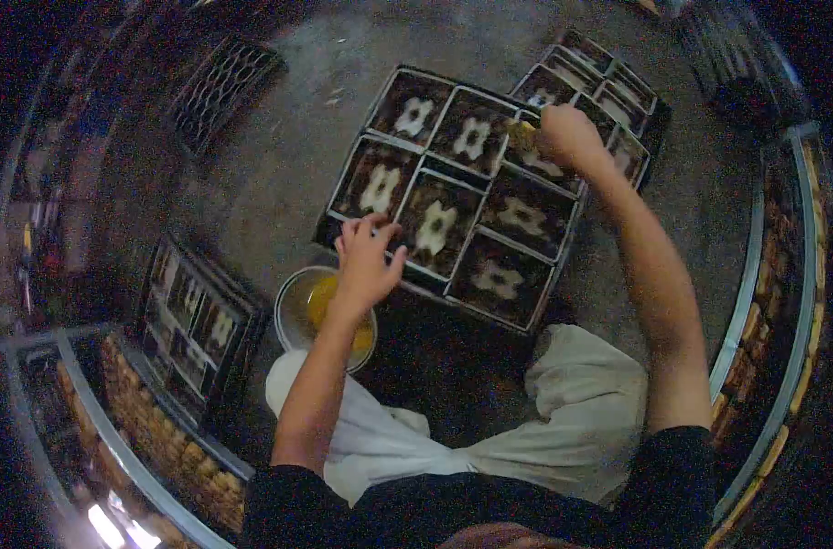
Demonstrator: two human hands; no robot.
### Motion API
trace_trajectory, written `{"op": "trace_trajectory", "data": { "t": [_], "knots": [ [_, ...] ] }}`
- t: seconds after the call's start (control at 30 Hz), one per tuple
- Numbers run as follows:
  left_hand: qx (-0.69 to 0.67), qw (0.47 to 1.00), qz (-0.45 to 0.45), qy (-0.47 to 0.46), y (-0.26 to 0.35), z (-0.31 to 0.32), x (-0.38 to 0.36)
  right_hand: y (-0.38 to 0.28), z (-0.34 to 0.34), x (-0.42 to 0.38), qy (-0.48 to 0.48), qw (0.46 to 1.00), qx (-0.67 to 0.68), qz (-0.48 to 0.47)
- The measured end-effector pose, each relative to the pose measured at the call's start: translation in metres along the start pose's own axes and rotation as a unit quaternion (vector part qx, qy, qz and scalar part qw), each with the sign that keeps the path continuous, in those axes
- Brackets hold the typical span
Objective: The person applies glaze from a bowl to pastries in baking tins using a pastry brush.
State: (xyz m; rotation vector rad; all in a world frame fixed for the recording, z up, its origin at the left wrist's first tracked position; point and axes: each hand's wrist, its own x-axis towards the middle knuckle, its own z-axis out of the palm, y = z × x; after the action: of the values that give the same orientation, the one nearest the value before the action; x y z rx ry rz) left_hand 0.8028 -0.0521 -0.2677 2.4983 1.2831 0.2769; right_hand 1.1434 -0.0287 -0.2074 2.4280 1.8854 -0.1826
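Observation:
In front of me lies a dark metal baking pan set [482, 188] with several rectangular compartments, each with a pale X-shaped patch on its bottom. My right hand [572, 137] is closed over its far right compartments. From its fingers sticks a blurred yellowish-brown brush-like thing [523, 139], low over one compartment. With fingers spread, my left hand [369, 256] is at the near left edge of the pan set; the fingertips seem to touch the rim. Below that hand, partly behind my forearm, stands a round bowl [291, 297] with yellow liquid [321, 297] in it.
A second pan set [576, 78] adjoins at the far right. More pan sets [192, 316] lean at the left. A dark crate with a mesh pattern [222, 90] is on the floor. Racks with brown baked-looking goods [165, 407] stand left and right [755, 320].

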Motion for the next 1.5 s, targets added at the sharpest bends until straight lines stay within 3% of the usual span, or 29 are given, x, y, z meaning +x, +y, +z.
{"op": "trace_trajectory", "data": {
  "t": [0.07,0.17,0.2,0.3,0.4,0.5,0.57,0.7,0.8,0.9,1.0,1.1,1.13,1.23,1.33,1.5],
  "knots": [
    [0.022,0.998,-0.027,-0.045,-0.039,-0.017,-0.019,-0.045,-0.014,-0.002,0.000,0.997,0.001,-0.076],
    [0.051,0.991,-0.102,-0.066,-0.088,-0.044,-0.053,-0.126,-0.020,-0.015,-0.087,0.971,0.105,-0.196],
    [0.077,0.987,-0.129,-0.058,-0.106,-0.048,-0.066,-0.161,-0.037,-0.034,-0.164,0.952,0.134,-0.219],
    [0.045,0.945,-0.287,-0.148,-0.157,-0.053,-0.096,-0.237,0.007,-0.054,-0.227,0.901,0.124,-0.348],
    [-0.023,0.903,-0.358,-0.237,-0.172,-0.074,-0.099,-0.305,0.069,-0.080,-0.215,0.883,0.052,-0.415],
    [-0.002,0.932,-0.356,-0.074,-0.187,-0.052,-0.113,-0.347,0.109,-0.111,-0.196,0.885,0.026,-0.422],
    [-0.028,0.921,-0.374,-0.106,-0.181,-0.067,-0.118,-0.370,0.151,-0.124,-0.192,0.883,-0.027,-0.428],
    [-0.044,0.918,-0.371,-0.133,-0.181,-0.065,-0.121,-0.375,0.172,-0.124,-0.226,0.896,-0.046,-0.380],
    [-0.049,0.929,-0.351,-0.107,-0.174,-0.069,-0.115,-0.359,0.162,-0.120,-0.191,0.895,-0.043,-0.401],
    [-0.034,0.929,-0.361,-0.074,-0.153,-0.084,-0.100,-0.342,0.142,-0.109,-0.218,0.911,-0.010,-0.351],
    [-0.066,0.937,-0.327,0.103,-0.154,-0.076,-0.080,-0.312,0.127,-0.089,-0.275,0.904,0.070,-0.319],
    [-0.075,0.932,-0.308,0.177,-0.148,-0.067,-0.060,-0.278,0.113,-0.083,-0.343,0.867,0.204,-0.297],
    [-0.070,0.933,-0.281,0.216,-0.148,-0.059,-0.052,-0.265,0.128,-0.083,-0.327,0.864,0.245,-0.295],
    [-0.118,0.941,-0.252,0.194,-0.136,-0.049,-0.031,-0.243,0.150,-0.088,-0.342,0.880,0.223,-0.244],
    [-0.098,0.941,-0.224,0.234,-0.115,-0.038,-0.013,-0.227,0.159,-0.095,-0.333,0.876,0.249,-0.245],
    [-0.067,0.942,-0.162,0.287,-0.099,-0.027,0.012,-0.174,0.117,-0.081,-0.368,0.823,0.392,-0.181]
  ]
}}
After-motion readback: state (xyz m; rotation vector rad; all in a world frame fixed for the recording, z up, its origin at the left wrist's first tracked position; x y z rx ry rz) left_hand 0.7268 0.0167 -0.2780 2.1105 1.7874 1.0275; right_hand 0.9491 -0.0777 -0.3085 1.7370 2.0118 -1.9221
